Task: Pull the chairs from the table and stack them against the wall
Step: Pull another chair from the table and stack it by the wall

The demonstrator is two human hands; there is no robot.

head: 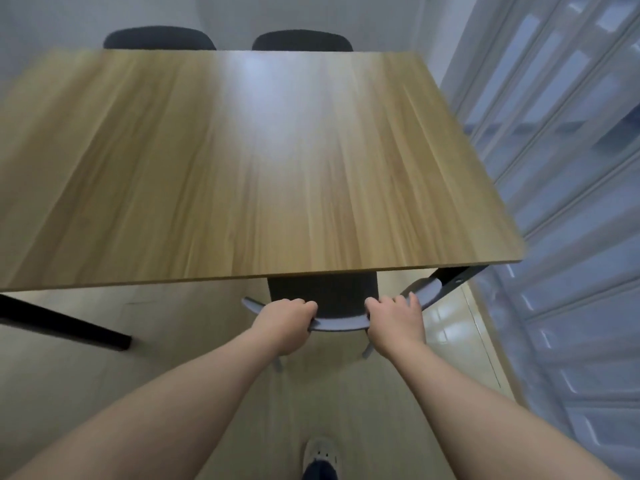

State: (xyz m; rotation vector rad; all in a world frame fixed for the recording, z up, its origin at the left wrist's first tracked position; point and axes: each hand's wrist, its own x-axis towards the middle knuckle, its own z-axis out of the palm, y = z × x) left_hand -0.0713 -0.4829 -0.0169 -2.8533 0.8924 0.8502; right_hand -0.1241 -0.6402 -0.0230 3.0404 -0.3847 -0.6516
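The grey backrest of a chair [337,322] tucked under the table [242,161] at 6 o'clock is gripped by left hand [287,318] and right hand [394,318]; two chairs [159,38] are seen at 12 o'clock.

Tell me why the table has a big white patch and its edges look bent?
Head view: the white patch on the wooden table is glare from light reflecting off its smooth top; the wide-angle lens bends its edges; the table's left side and the window frames look smeared by blur.

Both hands, left [289,318] and right [394,317], grip the near chair's backrest [339,323] at the table [242,168].
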